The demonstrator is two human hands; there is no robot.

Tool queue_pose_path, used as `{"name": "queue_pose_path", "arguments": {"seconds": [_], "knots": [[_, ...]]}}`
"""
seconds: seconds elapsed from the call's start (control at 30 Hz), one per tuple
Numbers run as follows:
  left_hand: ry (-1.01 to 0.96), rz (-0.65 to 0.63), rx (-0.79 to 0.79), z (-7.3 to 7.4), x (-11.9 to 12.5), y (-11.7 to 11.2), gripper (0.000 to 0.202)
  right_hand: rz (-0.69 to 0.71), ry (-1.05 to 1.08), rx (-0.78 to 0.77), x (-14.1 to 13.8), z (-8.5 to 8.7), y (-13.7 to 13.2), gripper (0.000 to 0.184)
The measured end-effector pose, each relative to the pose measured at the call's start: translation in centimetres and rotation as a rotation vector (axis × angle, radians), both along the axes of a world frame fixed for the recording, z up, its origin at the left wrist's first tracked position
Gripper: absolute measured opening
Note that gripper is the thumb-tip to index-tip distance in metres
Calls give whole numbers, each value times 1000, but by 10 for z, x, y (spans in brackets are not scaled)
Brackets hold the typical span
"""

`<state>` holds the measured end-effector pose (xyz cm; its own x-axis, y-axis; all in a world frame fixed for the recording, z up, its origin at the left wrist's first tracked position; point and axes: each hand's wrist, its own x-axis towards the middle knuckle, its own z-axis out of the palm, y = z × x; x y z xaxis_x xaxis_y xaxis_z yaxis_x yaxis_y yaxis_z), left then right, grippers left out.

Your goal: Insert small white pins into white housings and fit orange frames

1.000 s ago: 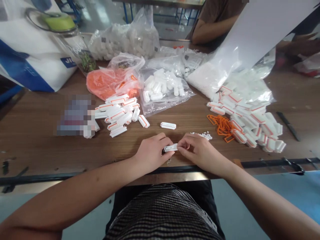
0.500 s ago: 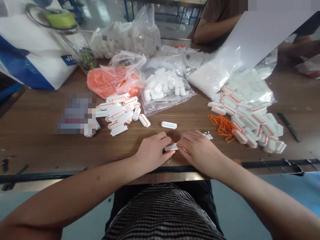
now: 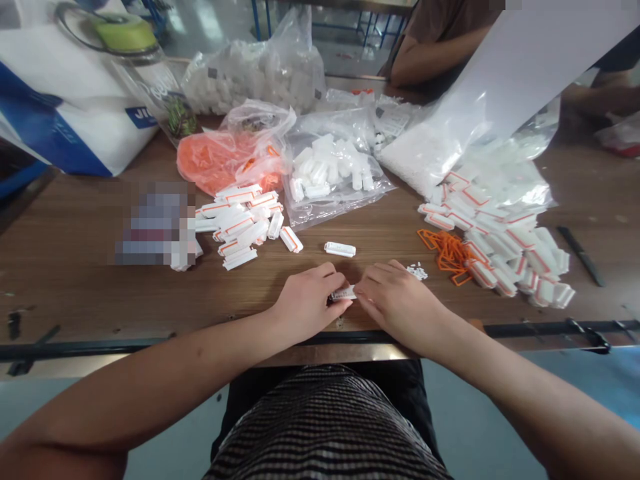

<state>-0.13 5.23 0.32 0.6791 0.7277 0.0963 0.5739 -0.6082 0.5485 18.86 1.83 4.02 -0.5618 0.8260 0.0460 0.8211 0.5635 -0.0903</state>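
Near the table's front edge, my left hand [image 3: 311, 301] is closed around the left end of a small white plastic casing [image 3: 343, 293]. My right hand [image 3: 393, 293] is closed at the casing's right end, its fingertips pressed on it and hiding that part. A row of small marks or holes shows along the casing's face. A second white casing [image 3: 340, 249] lies on the table just beyond my hands. Beside my right fingers is a little heap of tiny white pieces [image 3: 417, 271]. Orange frames [image 3: 447, 255] lie loose farther right.
White casings with orange edging are piled at left [image 3: 240, 227] and right [image 3: 515, 250]. Behind them stand a bag of orange parts [image 3: 215, 160], a bag of white parts [image 3: 333, 167] and a bottle [image 3: 150, 87]. A dark blade-like tool [image 3: 580, 255] lies far right. Another person's arm [image 3: 435, 57] rests across the table.
The view has shifted very slightly. Both hands stay on the white casing in nearly the same pose, and nothing else has visibly moved.
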Motion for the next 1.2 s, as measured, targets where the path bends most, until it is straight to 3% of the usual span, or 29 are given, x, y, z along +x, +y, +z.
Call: {"name": "queue_pose_path", "arguments": {"seconds": [0.13,0.23,0.57,0.7,0.8,0.87,0.97,1.1,1.2], "knots": [[-29,13,2,-3,0,0,10,-17,109,3,8,-2,-9,24],[-57,18,5,-5,0,-1,11,-74,194,95,15,-5,-15,22],[-60,25,1,-2,1,1,8,12,25,378,-8,-24,-26,22],[-60,36,-3,-1,1,0,8,-76,247,181,5,-24,-27,25],[-73,26,-6,-1,-1,-3,10,-265,451,101,33,-23,-38,24],[-72,25,-8,-1,-2,-5,10,-334,411,136,52,-26,-49,19],[-69,19,-12,-2,-2,-4,9,-285,243,136,69,-30,-63,19],[-47,-3,-56,2,-3,2,15,-236,95,86,68,-30,-64,21],[-25,-29,-106,10,-7,4,30,-260,101,70,67,-26,-59,16]]}}
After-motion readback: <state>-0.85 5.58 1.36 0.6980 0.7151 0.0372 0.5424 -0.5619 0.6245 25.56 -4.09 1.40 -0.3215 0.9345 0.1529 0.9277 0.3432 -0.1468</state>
